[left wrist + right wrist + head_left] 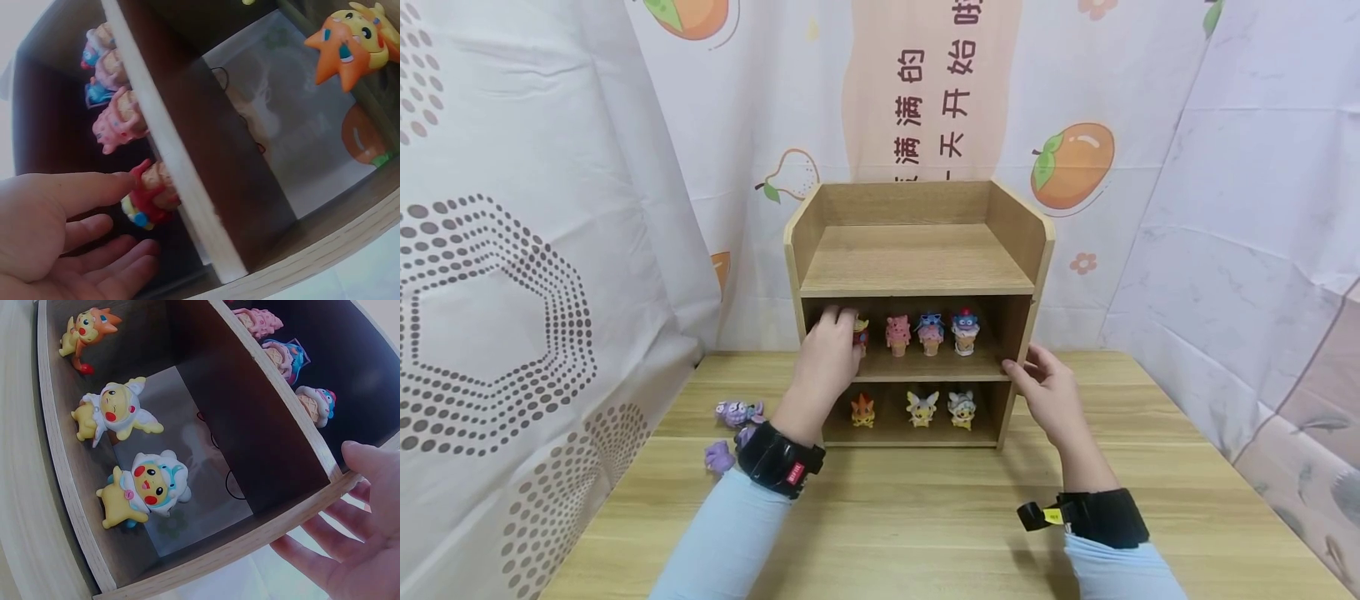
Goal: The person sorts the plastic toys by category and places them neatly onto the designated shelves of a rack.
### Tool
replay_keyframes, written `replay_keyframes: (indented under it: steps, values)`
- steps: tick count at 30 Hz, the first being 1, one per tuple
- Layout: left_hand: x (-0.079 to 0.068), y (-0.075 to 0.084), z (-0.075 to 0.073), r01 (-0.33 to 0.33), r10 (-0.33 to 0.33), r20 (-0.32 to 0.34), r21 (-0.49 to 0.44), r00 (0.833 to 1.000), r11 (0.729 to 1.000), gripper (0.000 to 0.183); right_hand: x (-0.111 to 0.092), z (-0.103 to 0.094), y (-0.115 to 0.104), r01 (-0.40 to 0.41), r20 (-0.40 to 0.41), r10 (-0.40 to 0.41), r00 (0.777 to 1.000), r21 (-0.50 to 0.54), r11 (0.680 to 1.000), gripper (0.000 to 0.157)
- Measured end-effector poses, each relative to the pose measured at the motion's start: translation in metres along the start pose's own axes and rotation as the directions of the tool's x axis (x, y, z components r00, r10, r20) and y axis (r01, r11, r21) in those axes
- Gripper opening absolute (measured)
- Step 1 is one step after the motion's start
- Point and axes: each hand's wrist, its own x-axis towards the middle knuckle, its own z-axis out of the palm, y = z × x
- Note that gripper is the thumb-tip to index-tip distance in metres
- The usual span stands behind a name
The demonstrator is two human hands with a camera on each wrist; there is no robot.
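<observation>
A wooden shelf unit (917, 290) stands on the table. On its middle level, my left hand (827, 358) is at a red ice-cream-cone figurine (153, 194). The thumb touches or nearly touches it, while the other fingers are loosely bent beside it, apart from it. My right hand (1051, 387) grips the unit's right side panel (281, 534), thumb on the inner side and fingers outside. Along the middle level stand a pink cone figurine (897, 335), a blue-and-pink one (930, 333) and a blue-and-white one (965, 332).
The lower level holds an orange-hooded figurine (862, 411), a white-eared yellow one (921, 408) and a yellow one in a pale hood (147, 487). Purple figurines (718, 457) lie on the table (910, 508) by my left forearm. Printed curtain (760, 100) hangs behind.
</observation>
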Motion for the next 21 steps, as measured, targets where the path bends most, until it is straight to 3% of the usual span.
replay_keyframes:
  steps: [4, 11, 17, 21]
  values:
    - [-0.003, 0.0, -0.007, -0.016, 0.015, -0.03, -0.031, 0.999, 0.999, 0.044, -0.001, 0.0, -0.004, 0.001, 0.006, -0.001, 1.0, 0.001, 1.0, 0.055]
    - [-0.015, 0.001, -0.022, -0.083, 0.07, -0.124, -0.102, 0.99, 0.991, 0.045, -0.008, 0.0, -0.03, 0.002, 0.021, -0.001, 1.0, -0.011, 1.0, 0.05]
    - [-0.024, -0.003, -0.035, -0.173, 0.139, -0.204, -0.161, 0.969, 0.972, 0.043, -0.002, 0.0, -0.009, 0.0, 0.017, 0.001, 1.0, -0.018, 1.0, 0.053]
    - [-0.032, -0.006, -0.044, -0.198, 0.148, -0.257, -0.182, 0.955, 0.963, 0.04, 0.001, -0.001, 0.002, -0.005, 0.011, 0.006, 1.0, -0.011, 1.0, 0.055]
